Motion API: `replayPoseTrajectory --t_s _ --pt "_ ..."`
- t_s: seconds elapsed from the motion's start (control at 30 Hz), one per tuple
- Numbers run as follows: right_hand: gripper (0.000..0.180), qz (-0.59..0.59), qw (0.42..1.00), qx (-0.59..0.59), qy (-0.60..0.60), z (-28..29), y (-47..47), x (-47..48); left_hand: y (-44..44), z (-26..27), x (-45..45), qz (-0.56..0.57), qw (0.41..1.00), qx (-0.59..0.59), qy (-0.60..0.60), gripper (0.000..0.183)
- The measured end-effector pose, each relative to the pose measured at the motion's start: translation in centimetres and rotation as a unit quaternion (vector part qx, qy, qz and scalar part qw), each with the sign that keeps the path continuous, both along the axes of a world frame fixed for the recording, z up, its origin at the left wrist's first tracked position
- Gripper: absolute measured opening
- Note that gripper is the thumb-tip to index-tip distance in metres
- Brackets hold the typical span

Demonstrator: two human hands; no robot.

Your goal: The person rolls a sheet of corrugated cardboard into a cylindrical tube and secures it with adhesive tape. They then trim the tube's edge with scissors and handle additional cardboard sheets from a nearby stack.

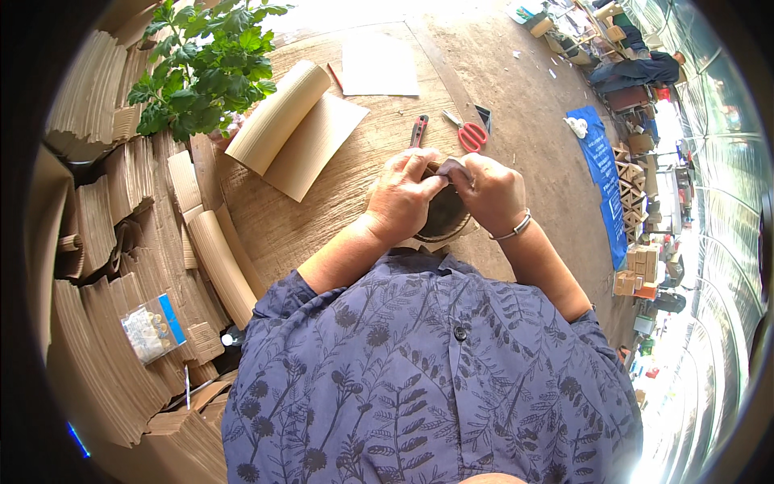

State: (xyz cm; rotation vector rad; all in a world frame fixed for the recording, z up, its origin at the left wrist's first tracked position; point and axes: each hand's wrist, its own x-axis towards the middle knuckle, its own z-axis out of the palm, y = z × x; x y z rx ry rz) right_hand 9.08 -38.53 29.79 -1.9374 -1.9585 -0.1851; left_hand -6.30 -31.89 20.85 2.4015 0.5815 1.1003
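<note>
My left hand (pixel 402 187) grips the rim of a round, dark-centred container (pixel 447 215), fingers over its far edge. Between the thumb and fingers of my right hand (pixel 493 190) is a small grey-brown strip (pixel 450 166), pressed at the same rim. Whether it is paper or cloth, I cannot tell. Just beyond my hands lie a red and black utility knife (pixel 418 130) and scissors (pixel 470 135) with red handles. A partly unrolled sheet of corrugated cardboard (pixel 287 118) rests on the wooden tabletop (pixel 284 227) to the left.
A white sheet (pixel 380 65) and a red pencil (pixel 334 77) lie farther back. A leafy potted plant (pixel 208 69) stands at the left rear. Stacked corrugated cardboard (pixel 103 327) fills the left side, with a plastic packet (pixel 153 328) on it. A person (pixel 641 69) is far right, beyond a blue sheet (pixel 598 175).
</note>
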Motion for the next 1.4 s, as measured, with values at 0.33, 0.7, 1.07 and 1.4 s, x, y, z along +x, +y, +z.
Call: replayPoseTrajectory --t_s 0.33,0.7,1.07,1.4 --pt "0.008 0.113 0.975 -0.136 0.131 0.0 2.4 1.6 0.2 0.4 -0.3 0.011 1.000 0.010 -0.003 0.027" --pt "0.007 0.027 0.981 -0.184 0.055 0.2 2.1 1.2 0.4 0.9 -0.7 -0.003 1.000 -0.013 -0.014 0.032" --pt "0.020 0.051 0.990 -0.111 0.069 -1.3 2.6 1.2 1.7 0.7 -1.1 0.017 1.000 0.019 -0.014 0.034" --pt "0.032 0.177 0.981 -0.078 0.002 -0.7 -2.8 1.2 4.0 2.0 -1.4 0.001 0.998 -0.048 0.046 0.044"
